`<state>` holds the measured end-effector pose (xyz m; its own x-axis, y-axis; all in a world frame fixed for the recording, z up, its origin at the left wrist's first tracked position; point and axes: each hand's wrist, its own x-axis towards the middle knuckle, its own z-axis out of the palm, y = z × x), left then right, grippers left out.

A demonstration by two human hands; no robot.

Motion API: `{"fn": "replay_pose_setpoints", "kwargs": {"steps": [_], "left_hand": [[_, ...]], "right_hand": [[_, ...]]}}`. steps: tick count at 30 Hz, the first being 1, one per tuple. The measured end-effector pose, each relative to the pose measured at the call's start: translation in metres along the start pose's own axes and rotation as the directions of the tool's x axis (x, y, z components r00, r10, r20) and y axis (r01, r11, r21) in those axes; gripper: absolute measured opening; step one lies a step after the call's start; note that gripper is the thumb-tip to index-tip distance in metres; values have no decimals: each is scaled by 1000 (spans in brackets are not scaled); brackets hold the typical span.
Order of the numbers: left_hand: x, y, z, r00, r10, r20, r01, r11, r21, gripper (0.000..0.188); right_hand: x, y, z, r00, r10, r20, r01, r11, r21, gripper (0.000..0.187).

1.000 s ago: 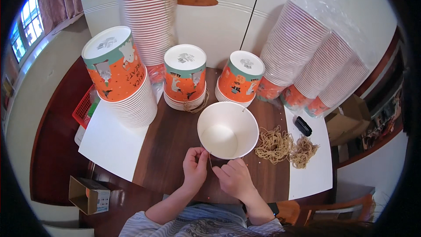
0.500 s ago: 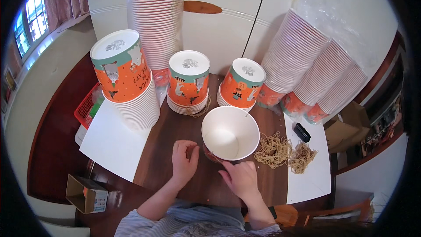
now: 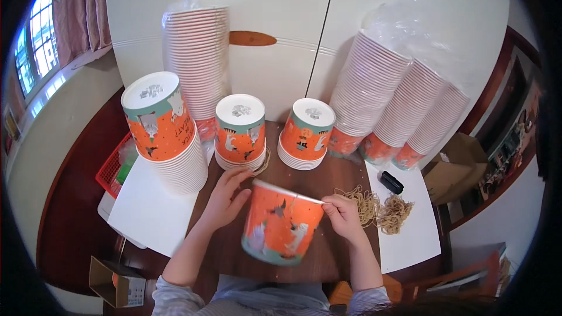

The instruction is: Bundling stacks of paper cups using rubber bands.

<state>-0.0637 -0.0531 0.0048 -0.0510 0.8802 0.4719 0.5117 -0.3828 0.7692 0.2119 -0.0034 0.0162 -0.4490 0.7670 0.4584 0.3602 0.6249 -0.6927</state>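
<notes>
I hold an orange paper bucket (image 3: 282,223) tilted over the near edge of the dark worktop (image 3: 328,175), my left hand (image 3: 225,199) pressed flat to its left side, my right hand (image 3: 344,215) pinching its rim on the right; the hands sit apart with the bucket between them. Just right of my right hand lies a heap of rubber bands (image 3: 377,208), with a small black object (image 3: 391,182) beyond. Farther off, three short stacks of upturned buckets (image 3: 240,131) stand in a row. Behind them, tall wrapped stacks (image 3: 196,61) lean against the white wall.
</notes>
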Motion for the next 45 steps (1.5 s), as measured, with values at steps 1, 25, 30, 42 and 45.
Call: {"fn": "replay_pose_setpoints", "kwargs": {"steps": [1, 25, 30, 42, 45], "left_hand": [[0, -3, -3, 999, -32, 15, 33, 998, -61, 38], [100, -64, -15, 916, -344, -205, 2, 516, -857, 15], [113, -86, -12, 827, -515, -225, 94, 520, -849, 12], [102, -131, 11, 697, -624, -353, 86, 561, -823, 16], [103, -124, 20, 546, -754, -364, 90, 486, -870, 16]], "right_hand": [[3, 1, 0, 999, -32, 18, 31, 997, 64, 17], [195, 32, 61, 789, 453, 416, -582, 333, 742, 16], [212, 58, 94, 821, 479, 311, -527, 425, 736, 8], [185, 94, 132, 826, 362, 432, -555, 383, 739, 10], [178, 97, 141, 791, 416, 448, -585, 302, 753, 14]]}}
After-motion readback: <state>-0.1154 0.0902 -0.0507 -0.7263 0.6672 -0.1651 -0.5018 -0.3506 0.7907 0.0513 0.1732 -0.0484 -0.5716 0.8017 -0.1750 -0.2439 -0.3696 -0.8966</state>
